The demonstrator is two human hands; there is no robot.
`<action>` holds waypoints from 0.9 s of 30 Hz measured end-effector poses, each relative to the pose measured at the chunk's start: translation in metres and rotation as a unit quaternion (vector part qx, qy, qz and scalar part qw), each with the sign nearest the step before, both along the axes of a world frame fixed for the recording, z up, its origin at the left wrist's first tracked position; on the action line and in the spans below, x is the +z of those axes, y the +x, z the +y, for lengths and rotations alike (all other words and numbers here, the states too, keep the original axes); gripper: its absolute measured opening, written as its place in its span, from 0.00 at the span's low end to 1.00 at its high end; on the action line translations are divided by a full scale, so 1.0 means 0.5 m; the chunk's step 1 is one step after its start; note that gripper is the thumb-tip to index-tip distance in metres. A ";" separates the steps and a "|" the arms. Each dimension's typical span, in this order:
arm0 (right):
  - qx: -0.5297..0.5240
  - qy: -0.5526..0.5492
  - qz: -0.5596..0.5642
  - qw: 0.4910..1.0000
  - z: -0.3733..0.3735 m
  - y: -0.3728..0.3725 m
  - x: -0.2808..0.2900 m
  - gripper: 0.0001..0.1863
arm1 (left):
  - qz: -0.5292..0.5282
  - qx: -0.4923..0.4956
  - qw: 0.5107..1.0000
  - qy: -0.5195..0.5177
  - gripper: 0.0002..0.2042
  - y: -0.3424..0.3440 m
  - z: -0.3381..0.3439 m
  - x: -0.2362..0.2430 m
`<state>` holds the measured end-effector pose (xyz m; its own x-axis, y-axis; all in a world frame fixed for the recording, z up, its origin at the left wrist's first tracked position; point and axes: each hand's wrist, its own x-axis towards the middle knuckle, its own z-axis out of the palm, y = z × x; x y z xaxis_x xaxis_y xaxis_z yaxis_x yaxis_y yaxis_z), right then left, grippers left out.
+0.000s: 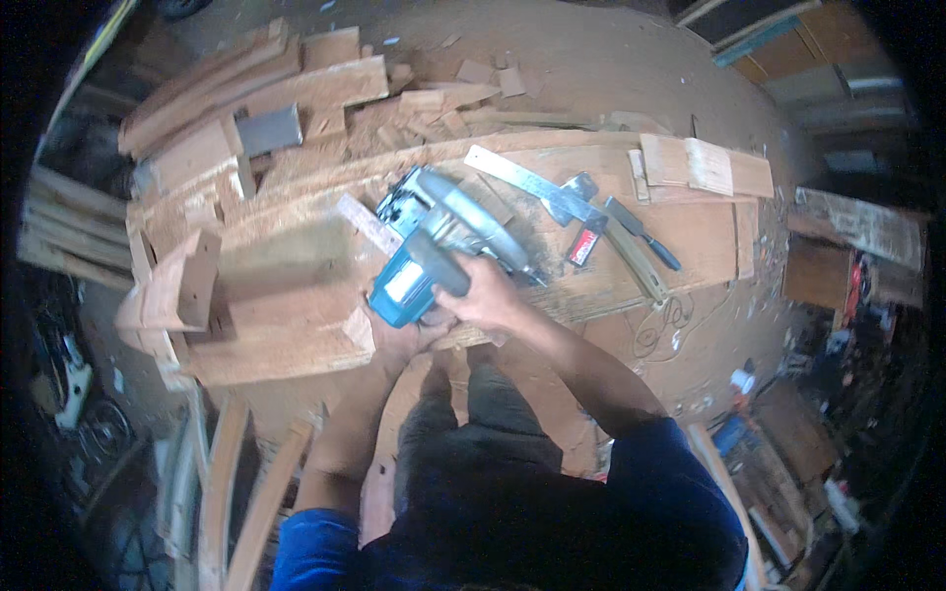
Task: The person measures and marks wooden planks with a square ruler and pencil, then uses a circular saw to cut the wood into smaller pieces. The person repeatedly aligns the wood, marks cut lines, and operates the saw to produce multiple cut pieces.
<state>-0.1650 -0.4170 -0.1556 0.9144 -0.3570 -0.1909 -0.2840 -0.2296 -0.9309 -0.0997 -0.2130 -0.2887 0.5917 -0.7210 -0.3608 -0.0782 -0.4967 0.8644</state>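
My right hand [480, 291] is closed round the rear handle of a teal and grey circular saw [412, 281]. The saw rests tilted over a long wooden bench [286, 295]. Below the saw's motor housing is my left hand [396, 338], its fingers mostly hidden by the saw and my right hand. A small pale wood piece [360, 329] lies beside the left hand. From the saw's far left side a narrow wood strip [367, 223] sticks out.
Right of the saw lie a metal square [522, 175], a hammer [619, 241], a dark-handled chisel [645, 234] and a small red box [583, 246]. Boards [705, 165] sit at the bench's right end. Stacked timber [266, 89] stands beyond, and an upright wood block [192, 281] at the left.
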 end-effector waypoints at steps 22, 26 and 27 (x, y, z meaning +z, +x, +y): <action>-0.109 -0.379 0.460 0.795 -0.505 -0.506 0.229 0.20 | -0.285 0.112 0.939 0.159 0.41 0.169 0.222 0.053; 0.072 -0.438 0.538 0.717 -0.625 -0.483 0.087 0.20 | -0.171 0.124 0.951 0.227 0.38 0.067 0.301 0.030; 0.132 -0.461 0.541 0.691 -0.653 -0.483 0.050 0.21 | -0.150 0.125 0.952 0.234 0.37 0.020 0.317 0.025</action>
